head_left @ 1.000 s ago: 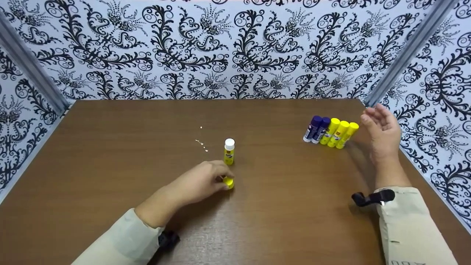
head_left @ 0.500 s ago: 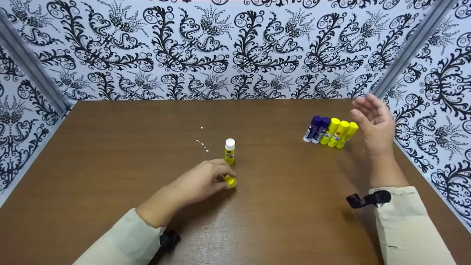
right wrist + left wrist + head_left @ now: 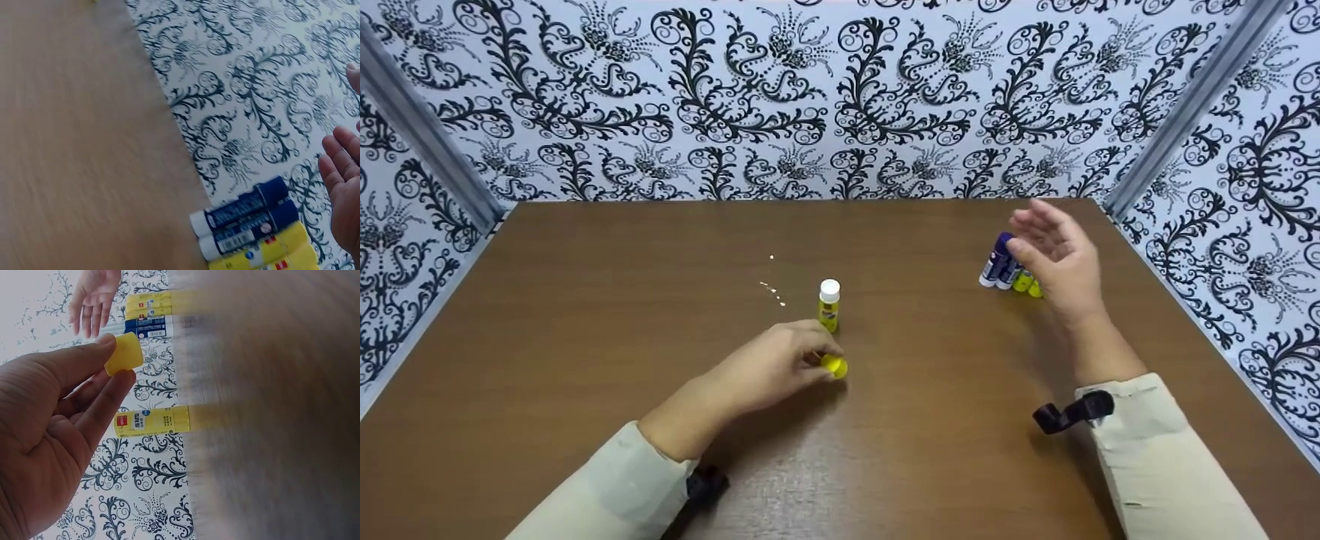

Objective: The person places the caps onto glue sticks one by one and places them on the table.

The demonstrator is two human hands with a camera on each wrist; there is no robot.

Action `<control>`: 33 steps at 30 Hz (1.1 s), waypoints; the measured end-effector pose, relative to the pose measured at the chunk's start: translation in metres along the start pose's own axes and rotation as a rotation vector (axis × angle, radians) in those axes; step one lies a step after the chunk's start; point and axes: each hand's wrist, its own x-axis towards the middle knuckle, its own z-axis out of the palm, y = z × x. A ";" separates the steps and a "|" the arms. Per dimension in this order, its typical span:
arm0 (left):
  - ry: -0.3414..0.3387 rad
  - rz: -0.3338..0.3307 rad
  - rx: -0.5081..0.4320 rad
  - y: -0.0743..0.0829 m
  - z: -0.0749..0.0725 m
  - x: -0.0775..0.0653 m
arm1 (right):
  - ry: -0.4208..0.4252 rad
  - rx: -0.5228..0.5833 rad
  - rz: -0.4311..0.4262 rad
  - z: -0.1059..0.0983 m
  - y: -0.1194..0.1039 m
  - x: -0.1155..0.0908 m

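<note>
My left hand (image 3: 769, 367) pinches a small yellow cap (image 3: 125, 354) between thumb and fingers, low over the table. Just beyond it an uncapped yellow glue stick (image 3: 829, 309) with a white top stands upright. My right hand (image 3: 1061, 262) is raised at the back right, fingers extended and nothing in them. In the head view it partly covers a row of upright glue sticks. Dark blue glue sticks (image 3: 997, 260) make up the row's left end, and yellow glue sticks (image 3: 264, 256) stand beside them.
The brown wooden table (image 3: 585, 315) meets a patterned back wall (image 3: 780, 90), with more patterned panels at both sides. Several small white specks (image 3: 772, 291) lie left of the standing glue stick.
My right hand has moved left, from beside the row's right end to in front of the yellow glue sticks. My left hand has shifted slightly right with the cap.
</note>
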 end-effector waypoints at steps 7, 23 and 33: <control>0.023 -0.001 -0.014 0.000 0.000 0.000 | -0.074 -0.008 0.015 0.022 0.005 -0.003; 0.088 0.029 -0.073 0.000 -0.003 0.000 | -0.300 -0.096 0.051 0.075 0.002 -0.008; 0.097 0.064 -0.093 0.000 -0.004 0.001 | -0.413 -0.108 0.113 0.110 0.007 -0.017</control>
